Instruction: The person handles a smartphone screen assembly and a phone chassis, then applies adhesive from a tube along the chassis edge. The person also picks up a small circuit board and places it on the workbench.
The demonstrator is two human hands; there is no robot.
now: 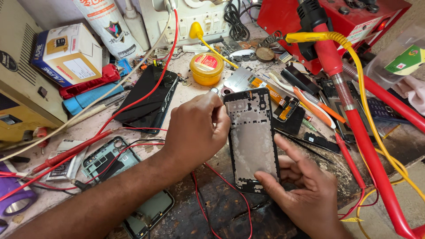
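The phone frame (251, 139) stands tilted above the worktop (230, 208), its lower end gripped by the right hand (305, 190). The left hand (199, 128) pinches its upper left edge, perhaps holding something small. A black phone (148, 99) lies left.

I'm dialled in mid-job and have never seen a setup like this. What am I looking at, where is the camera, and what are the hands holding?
There is no machine here: a person works with two bare hands, filmed by one camera on their head that looks down at a cluttered repair bench. The right hand props up a phone frame, a flat grey panel with cut-outs, from below. The left hand pinches at its upper left edge; whether it holds a small tool I cannot tell. Around it lie an opened phone, a dark phone, a yellow round tin, red wires and a red soldering tool.
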